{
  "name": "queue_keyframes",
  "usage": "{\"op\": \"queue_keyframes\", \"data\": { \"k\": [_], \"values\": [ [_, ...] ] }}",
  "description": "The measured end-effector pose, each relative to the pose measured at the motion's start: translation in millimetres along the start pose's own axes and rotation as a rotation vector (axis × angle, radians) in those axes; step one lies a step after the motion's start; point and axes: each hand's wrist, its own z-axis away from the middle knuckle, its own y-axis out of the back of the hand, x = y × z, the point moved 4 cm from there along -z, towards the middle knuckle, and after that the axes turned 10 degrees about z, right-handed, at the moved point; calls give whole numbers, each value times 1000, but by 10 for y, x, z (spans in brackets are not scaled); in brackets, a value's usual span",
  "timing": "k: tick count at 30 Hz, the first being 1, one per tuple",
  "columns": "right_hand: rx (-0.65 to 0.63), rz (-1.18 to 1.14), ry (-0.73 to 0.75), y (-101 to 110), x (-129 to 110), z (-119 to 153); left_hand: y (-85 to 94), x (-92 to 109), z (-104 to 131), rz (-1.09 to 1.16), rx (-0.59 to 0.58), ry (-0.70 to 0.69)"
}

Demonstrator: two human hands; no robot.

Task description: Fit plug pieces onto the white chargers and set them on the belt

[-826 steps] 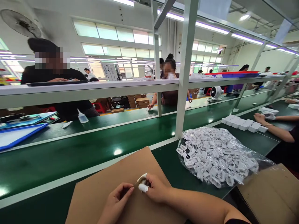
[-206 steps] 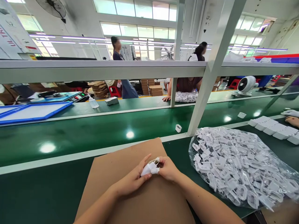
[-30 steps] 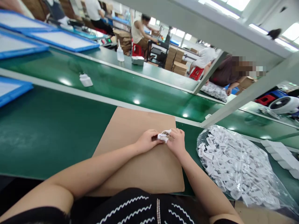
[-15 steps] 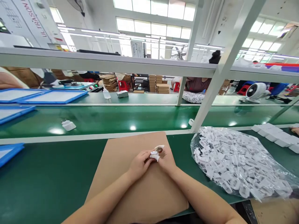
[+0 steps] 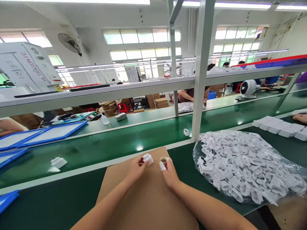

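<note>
My left hand (image 5: 136, 168) pinches a small white plastic charger (image 5: 148, 159) between thumb and fingers, above a brown cardboard sheet (image 5: 146, 198). A short gap to the right, my right hand (image 5: 170, 174) has its thumb and forefinger apart with nothing between them. White coverings wrap the tips of that thumb and finger. Right of the cardboard lies a clear plastic bag (image 5: 247, 166) full of white plastic housings.
On the green belt (image 5: 120, 139) rest a white plug charger (image 5: 59, 162) and a small white shell (image 5: 186, 132). A shelf post (image 5: 198, 105) rises behind the bag. Blue-rimmed trays (image 5: 57, 135) lie left; white blocks (image 5: 279, 126) stand right, near another person's hand (image 5: 299, 118).
My hands have separated: the left carries the white charger up and left, and the right has let go of it. The camera view has tilted upward and turned.
</note>
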Motion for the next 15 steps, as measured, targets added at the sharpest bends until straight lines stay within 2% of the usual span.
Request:
{"op": "queue_keyframes", "data": {
  "k": [4,7,9,12,15],
  "values": [
    [-45,43,17,-28,-20,19,413,-140,-637,-190,274,132],
    [85,63,5,116,-25,-85,675,-217,-922,-277,391,202],
    [273,174,-16,360,-15,-227,804,-276,-1010,-321,439,254],
    [549,380,-105,901,33,-472,911,-391,-1053,-371,473,345],
    [654,541,-346,1479,155,-658,941,-498,-1035,-400,519,403]
  ]
}}
